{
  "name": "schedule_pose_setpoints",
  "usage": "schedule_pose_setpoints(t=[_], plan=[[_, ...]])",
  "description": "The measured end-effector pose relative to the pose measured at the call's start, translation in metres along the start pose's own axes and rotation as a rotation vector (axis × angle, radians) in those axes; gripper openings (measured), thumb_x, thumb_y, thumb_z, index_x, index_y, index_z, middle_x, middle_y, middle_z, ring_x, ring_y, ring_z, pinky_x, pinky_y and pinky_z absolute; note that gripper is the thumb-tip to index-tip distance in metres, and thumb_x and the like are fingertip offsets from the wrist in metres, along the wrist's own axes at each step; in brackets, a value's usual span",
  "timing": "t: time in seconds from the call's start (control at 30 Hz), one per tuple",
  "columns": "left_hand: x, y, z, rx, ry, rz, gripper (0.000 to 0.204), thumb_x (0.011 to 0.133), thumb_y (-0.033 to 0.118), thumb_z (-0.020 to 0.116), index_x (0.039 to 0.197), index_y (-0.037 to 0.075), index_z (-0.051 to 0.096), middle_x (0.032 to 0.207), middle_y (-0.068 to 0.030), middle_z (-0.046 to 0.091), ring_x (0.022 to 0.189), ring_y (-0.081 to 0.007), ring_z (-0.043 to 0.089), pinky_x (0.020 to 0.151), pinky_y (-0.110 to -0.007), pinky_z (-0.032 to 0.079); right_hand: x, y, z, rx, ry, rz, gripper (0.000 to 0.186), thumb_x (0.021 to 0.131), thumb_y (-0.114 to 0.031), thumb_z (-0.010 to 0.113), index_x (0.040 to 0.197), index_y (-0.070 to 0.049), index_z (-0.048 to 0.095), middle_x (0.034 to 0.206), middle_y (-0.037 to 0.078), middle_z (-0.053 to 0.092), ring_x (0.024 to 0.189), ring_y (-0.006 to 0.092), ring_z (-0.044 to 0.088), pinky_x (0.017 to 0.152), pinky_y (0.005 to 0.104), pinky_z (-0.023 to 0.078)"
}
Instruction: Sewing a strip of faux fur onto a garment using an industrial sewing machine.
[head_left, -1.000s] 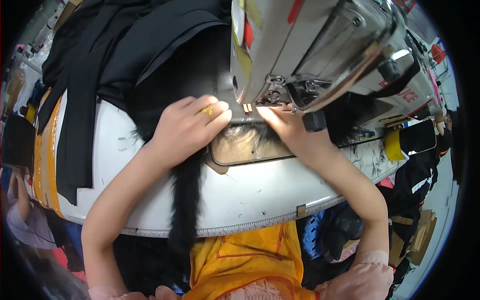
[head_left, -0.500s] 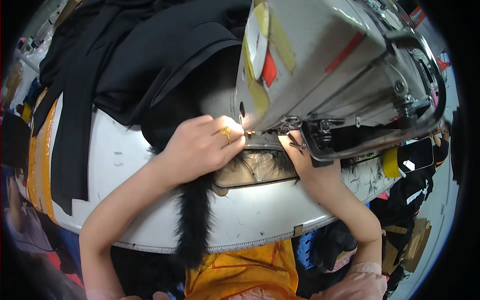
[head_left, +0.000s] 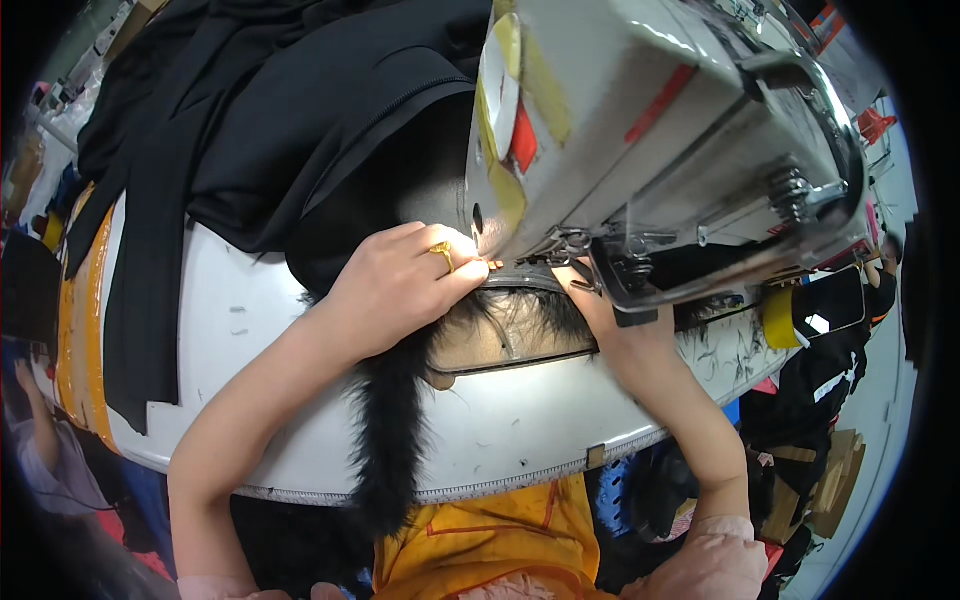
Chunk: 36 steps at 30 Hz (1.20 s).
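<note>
My left hand, with a yellow ring, has curled fingers pressing on black fabric just left of the needle area of a grey sewing machine. My right hand is right of the needle, its visible fingers stretched out on the fabric band, partly hidden under the machine's metal parts. A long black fur strip hangs from below my left hand over the table's front edge. Loose fur lies over a tan plate between my hands.
Dark garments cover the back left of the white table. At right are a yellow tape roll, a dark phone-like object and cardboard. A co-worker's arm shows at far left, another person at far right.
The view has shifted, so machine and table sit lower in the picture. My left fingertips have moved slightly nearer the needle; little differs in the last half second.
</note>
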<state>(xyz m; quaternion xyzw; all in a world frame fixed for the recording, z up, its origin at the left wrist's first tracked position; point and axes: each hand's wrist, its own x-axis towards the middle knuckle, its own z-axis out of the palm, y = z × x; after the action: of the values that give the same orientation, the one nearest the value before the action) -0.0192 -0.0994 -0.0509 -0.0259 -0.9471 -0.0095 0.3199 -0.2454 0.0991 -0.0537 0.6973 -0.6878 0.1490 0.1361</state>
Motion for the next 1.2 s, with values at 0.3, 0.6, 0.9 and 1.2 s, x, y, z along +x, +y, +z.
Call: schedule_pose_setpoints(t=[0.3,0.6,0.9,1.2], plan=[[0.032,0.059,-0.048,0.223,-0.298,-0.351,0.035,0.082,0.015,0.062,0.116,0.011,0.064,0.114,-0.0048,0.065,0.113,-0.0205,0.058,0.087,-0.036,0.047,0.012,0.005,0.008,0.009,-0.002,0.086,0.039,0.082,-0.008,0.065,0.121,-0.009,0.063,0.098,0.008,0.064,0.085,0.0254,0.067,0.073,0.0353,0.055],[-0.038,0.002,-0.053,0.001,-0.341,0.193,0.038,0.091,0.014,0.055,0.128,0.013,0.064,0.133,-0.0014,0.065,0.124,-0.018,0.061,0.098,-0.032,0.05,-0.01,-0.066,-0.105,-0.246,-0.598,-0.344,0.044,0.079,-0.011,0.062,0.122,-0.001,0.063,0.099,0.006,0.06,0.07,0.0174,0.064,0.058,0.0288,0.05],[-0.007,0.06,-0.061,0.418,-0.373,0.051,0.028,0.082,0.01,0.062,0.109,0.008,0.065,0.105,-0.0033,0.072,0.108,-0.0187,0.068,0.096,-0.033,0.05,0.023,-0.079,-0.057,-0.206,-0.149,-0.227,0.039,0.078,-0.008,0.063,0.117,-0.002,0.062,0.105,0.005,0.058,0.101,0.0206,0.062,0.083,0.0319,0.055],[-0.015,0.07,-0.057,0.287,-0.172,-0.11,0.028,0.079,0.012,0.063,0.107,0.008,0.063,0.117,-0.0048,0.066,0.116,-0.0195,0.061,0.098,-0.032,0.048,0.028,-0.053,-0.035,-0.016,-0.06,-0.322,0.028,0.078,-0.01,0.066,0.106,-0.01,0.068,0.101,0.0,0.059,0.096,0.0163,0.065,0.071,0.0274,0.057]])
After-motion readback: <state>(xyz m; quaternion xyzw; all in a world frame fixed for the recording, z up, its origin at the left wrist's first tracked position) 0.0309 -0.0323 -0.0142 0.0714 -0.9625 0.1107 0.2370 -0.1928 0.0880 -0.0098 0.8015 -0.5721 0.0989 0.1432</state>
